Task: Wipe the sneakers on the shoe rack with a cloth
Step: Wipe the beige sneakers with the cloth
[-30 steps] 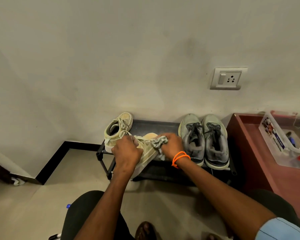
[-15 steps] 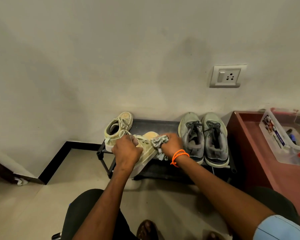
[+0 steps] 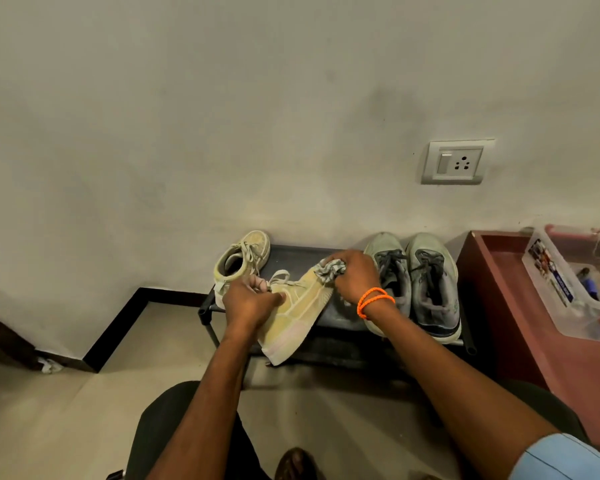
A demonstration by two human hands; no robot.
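Note:
My left hand [image 3: 248,301] grips a pale yellow sneaker [image 3: 297,315] near its collar and holds it tilted over the front of the black shoe rack [image 3: 293,252]. My right hand [image 3: 355,277], with orange bands at the wrist, clutches a bunched grey cloth [image 3: 329,270] against the sneaker's toe end. The matching yellow sneaker [image 3: 243,259] stands on the rack's left end. A pair of grey sneakers [image 3: 416,285] sits side by side on the right end.
A reddish-brown cabinet [image 3: 499,282] stands right of the rack with a clear plastic box [image 3: 582,299] of small items on top. A wall socket [image 3: 456,162] is above. Black skirting [image 3: 118,323] runs along the wall on the left. My knees are below.
My right hand with the cloth has slid up along the yellow sneaker toward its toe. The sneaker has turned, so more of its side shows. My left hand keeps its hold.

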